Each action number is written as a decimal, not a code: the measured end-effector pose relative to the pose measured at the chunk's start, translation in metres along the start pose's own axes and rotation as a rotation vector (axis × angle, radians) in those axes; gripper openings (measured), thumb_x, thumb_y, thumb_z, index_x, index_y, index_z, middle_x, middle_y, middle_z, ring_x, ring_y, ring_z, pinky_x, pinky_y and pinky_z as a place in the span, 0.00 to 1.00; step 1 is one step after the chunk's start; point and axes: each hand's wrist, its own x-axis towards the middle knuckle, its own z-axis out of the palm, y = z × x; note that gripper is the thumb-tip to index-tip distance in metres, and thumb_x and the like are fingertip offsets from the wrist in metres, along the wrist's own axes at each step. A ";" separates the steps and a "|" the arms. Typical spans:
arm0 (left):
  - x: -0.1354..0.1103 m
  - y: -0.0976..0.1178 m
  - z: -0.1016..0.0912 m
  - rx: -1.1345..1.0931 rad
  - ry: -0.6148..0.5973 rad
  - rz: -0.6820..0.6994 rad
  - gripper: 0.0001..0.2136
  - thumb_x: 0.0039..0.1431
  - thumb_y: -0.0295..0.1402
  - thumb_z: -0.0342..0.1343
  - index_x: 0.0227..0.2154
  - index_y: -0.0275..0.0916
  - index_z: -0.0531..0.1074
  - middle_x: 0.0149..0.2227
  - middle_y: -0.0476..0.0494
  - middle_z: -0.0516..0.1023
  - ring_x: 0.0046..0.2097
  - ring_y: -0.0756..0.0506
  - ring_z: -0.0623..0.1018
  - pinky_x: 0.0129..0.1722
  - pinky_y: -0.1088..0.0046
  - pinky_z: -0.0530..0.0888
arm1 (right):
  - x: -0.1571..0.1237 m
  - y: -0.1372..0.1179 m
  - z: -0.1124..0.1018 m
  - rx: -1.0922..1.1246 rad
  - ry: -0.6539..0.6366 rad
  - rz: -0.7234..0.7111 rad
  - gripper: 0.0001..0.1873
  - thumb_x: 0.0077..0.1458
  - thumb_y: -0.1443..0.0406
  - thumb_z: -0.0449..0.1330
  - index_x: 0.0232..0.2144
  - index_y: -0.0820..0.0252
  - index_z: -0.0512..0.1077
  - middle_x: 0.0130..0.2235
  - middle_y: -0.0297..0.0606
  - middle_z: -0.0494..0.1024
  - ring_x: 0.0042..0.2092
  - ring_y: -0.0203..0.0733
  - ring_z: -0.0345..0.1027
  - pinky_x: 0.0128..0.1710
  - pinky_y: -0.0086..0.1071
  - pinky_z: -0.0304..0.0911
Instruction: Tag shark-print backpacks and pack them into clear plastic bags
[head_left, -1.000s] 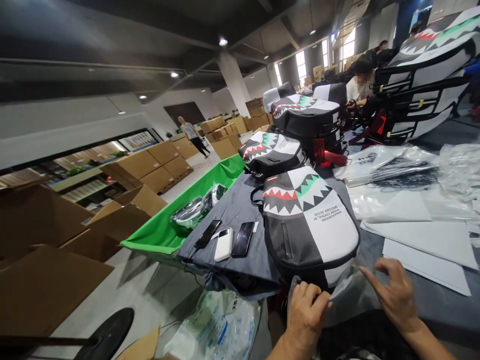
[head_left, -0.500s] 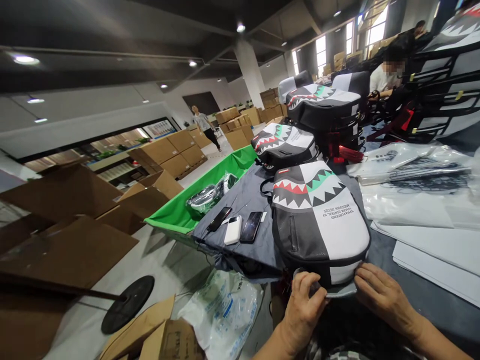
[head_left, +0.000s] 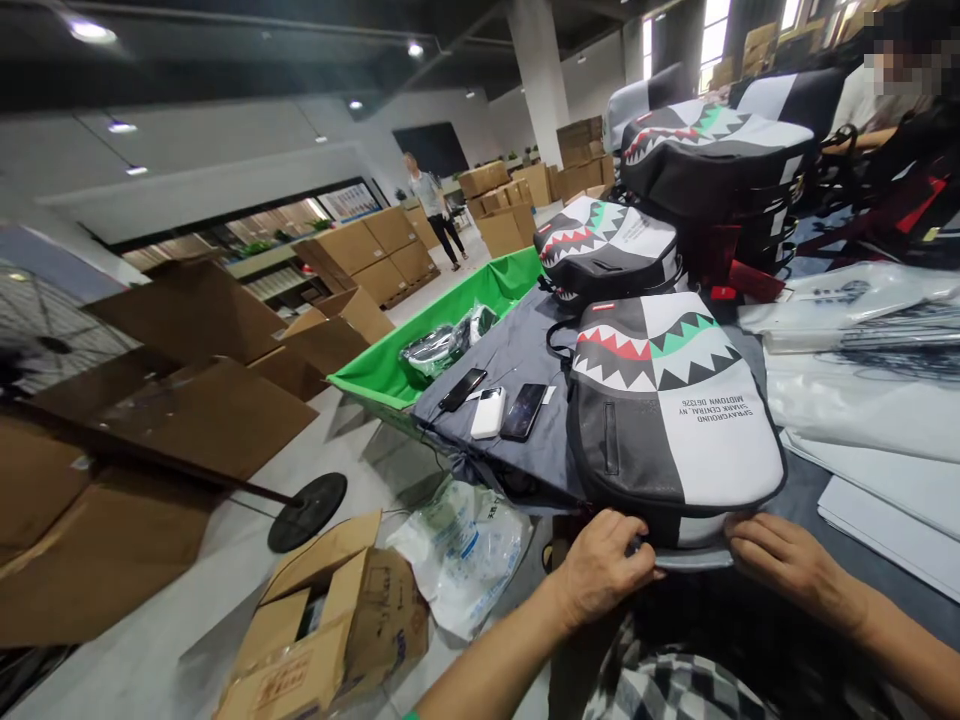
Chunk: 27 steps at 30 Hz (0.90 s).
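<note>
A grey and white backpack (head_left: pixel 675 420) with a shark-mouth print lies flat on the grey-covered table (head_left: pixel 517 350), its bottom end towards me. My left hand (head_left: pixel 604 565) is closed on the bag's near edge at its left corner, pinching a thin clear plastic bag (head_left: pixel 694 558) against it. My right hand (head_left: pixel 780 560) grips the same edge at the right, fingers curled on the plastic. Two more shark backpacks (head_left: pixel 607 245) lie behind it, and a stack (head_left: pixel 712 150) stands farther back.
Two phones (head_left: pixel 523 410) and a white power bank (head_left: pixel 489 412) lie on the grey cloth to the left. A green bin (head_left: pixel 420 345) holds wrapped items. Clear bags and white sheets (head_left: pixel 862 400) cover the right. Cardboard boxes (head_left: pixel 330 620) stand on the floor; people are farther back.
My right hand came down from open in the air onto the backpack's near edge. The loose plastic now lies flat under the bag. My view has tilted down and left.
</note>
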 end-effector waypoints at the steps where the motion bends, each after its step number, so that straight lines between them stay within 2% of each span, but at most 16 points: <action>1: 0.000 -0.006 -0.004 -0.009 -0.059 0.045 0.10 0.67 0.40 0.57 0.34 0.40 0.74 0.41 0.42 0.78 0.38 0.47 0.74 0.38 0.71 0.71 | 0.001 0.003 0.000 0.005 -0.005 0.001 0.10 0.67 0.72 0.52 0.39 0.57 0.72 0.36 0.37 0.80 0.35 0.36 0.73 0.37 0.28 0.71; 3: 0.003 -0.015 -0.011 -0.030 -0.190 0.125 0.07 0.69 0.38 0.56 0.36 0.42 0.74 0.42 0.43 0.78 0.37 0.48 0.75 0.38 0.72 0.70 | 0.002 0.008 0.001 0.001 -0.023 0.000 0.12 0.67 0.71 0.50 0.43 0.57 0.72 0.39 0.39 0.80 0.36 0.36 0.74 0.37 0.28 0.69; 5: 0.010 -0.022 -0.018 -0.075 -0.318 0.182 0.02 0.68 0.32 0.57 0.37 0.43 0.73 0.39 0.46 0.78 0.36 0.50 0.75 0.37 0.73 0.69 | 0.004 0.012 0.003 0.001 -0.107 -0.012 0.15 0.66 0.73 0.48 0.45 0.56 0.73 0.40 0.39 0.80 0.35 0.37 0.74 0.34 0.29 0.67; 8: 0.031 -0.031 -0.033 -0.155 -0.425 0.204 0.06 0.64 0.25 0.60 0.34 0.44 0.71 0.33 0.51 0.76 0.35 0.50 0.76 0.36 0.72 0.67 | 0.014 0.018 -0.005 0.037 -0.257 -0.013 0.17 0.59 0.75 0.47 0.35 0.54 0.72 0.30 0.34 0.77 0.29 0.37 0.69 0.30 0.31 0.63; 10: 0.051 -0.038 -0.051 -0.156 -0.468 0.185 0.07 0.62 0.25 0.61 0.34 0.44 0.70 0.33 0.52 0.76 0.37 0.48 0.76 0.37 0.71 0.67 | 0.033 0.024 -0.023 0.101 -0.296 0.026 0.14 0.57 0.74 0.47 0.31 0.54 0.69 0.27 0.33 0.74 0.27 0.38 0.68 0.28 0.32 0.62; 13: 0.088 -0.047 -0.091 -0.111 -0.470 0.153 0.08 0.61 0.30 0.64 0.38 0.43 0.69 0.38 0.49 0.76 0.42 0.45 0.77 0.41 0.70 0.68 | 0.074 0.034 -0.070 0.194 -0.318 0.053 0.04 0.60 0.64 0.56 0.37 0.54 0.71 0.34 0.38 0.78 0.33 0.41 0.73 0.31 0.34 0.66; 14: 0.100 -0.049 -0.106 -0.101 -0.446 0.149 0.10 0.60 0.32 0.66 0.39 0.43 0.69 0.39 0.48 0.76 0.43 0.44 0.77 0.42 0.69 0.69 | 0.089 0.037 -0.087 0.196 -0.300 0.051 0.07 0.61 0.60 0.59 0.40 0.54 0.71 0.37 0.39 0.79 0.34 0.43 0.74 0.32 0.34 0.68; 16: 0.122 -0.050 -0.135 -0.089 -0.371 0.148 0.12 0.60 0.35 0.66 0.39 0.42 0.68 0.40 0.47 0.75 0.43 0.43 0.77 0.44 0.68 0.70 | 0.115 0.039 -0.116 0.143 -0.226 0.034 0.10 0.60 0.55 0.63 0.39 0.53 0.70 0.34 0.38 0.78 0.33 0.42 0.73 0.29 0.33 0.67; 18: 0.140 -0.046 -0.157 -0.076 -0.278 0.142 0.14 0.61 0.40 0.66 0.38 0.42 0.66 0.40 0.46 0.73 0.43 0.43 0.76 0.44 0.68 0.71 | 0.134 0.036 -0.134 0.044 -0.081 0.020 0.07 0.62 0.59 0.60 0.34 0.52 0.67 0.28 0.34 0.73 0.27 0.39 0.68 0.25 0.31 0.62; 20: 0.152 -0.041 -0.168 -0.077 -0.170 0.108 0.15 0.62 0.44 0.63 0.38 0.41 0.66 0.40 0.46 0.72 0.43 0.43 0.76 0.44 0.69 0.73 | 0.144 0.031 -0.140 -0.075 0.064 0.034 0.04 0.64 0.63 0.55 0.34 0.52 0.64 0.27 0.33 0.70 0.25 0.38 0.65 0.23 0.31 0.59; 21: 0.156 -0.038 -0.169 -0.089 -0.113 0.087 0.14 0.63 0.44 0.62 0.38 0.41 0.65 0.41 0.45 0.71 0.44 0.44 0.76 0.44 0.69 0.74 | 0.147 0.028 -0.139 -0.153 0.138 0.060 0.02 0.63 0.64 0.53 0.35 0.53 0.64 0.28 0.34 0.70 0.26 0.38 0.65 0.24 0.31 0.59; 23: 0.161 -0.034 -0.165 -0.131 0.020 0.042 0.08 0.66 0.37 0.59 0.37 0.41 0.65 0.43 0.44 0.71 0.45 0.45 0.77 0.44 0.72 0.76 | 0.150 0.021 -0.133 -0.303 0.236 0.138 0.02 0.62 0.65 0.51 0.37 0.54 0.63 0.30 0.36 0.70 0.27 0.40 0.64 0.25 0.32 0.58; 25: 0.163 -0.034 -0.154 -0.135 0.171 -0.014 0.04 0.65 0.25 0.54 0.37 0.40 0.66 0.45 0.42 0.71 0.47 0.46 0.76 0.45 0.73 0.77 | 0.150 0.016 -0.126 -0.345 0.226 0.168 0.04 0.62 0.61 0.52 0.38 0.55 0.63 0.31 0.36 0.70 0.27 0.40 0.64 0.24 0.32 0.58; 27: 0.161 -0.037 -0.141 -0.018 0.302 -0.074 0.09 0.62 0.18 0.49 0.36 0.39 0.67 0.46 0.40 0.71 0.46 0.47 0.77 0.43 0.74 0.78 | 0.148 0.013 -0.119 -0.264 0.150 0.144 0.11 0.62 0.55 0.57 0.39 0.55 0.63 0.33 0.36 0.71 0.28 0.40 0.65 0.24 0.32 0.60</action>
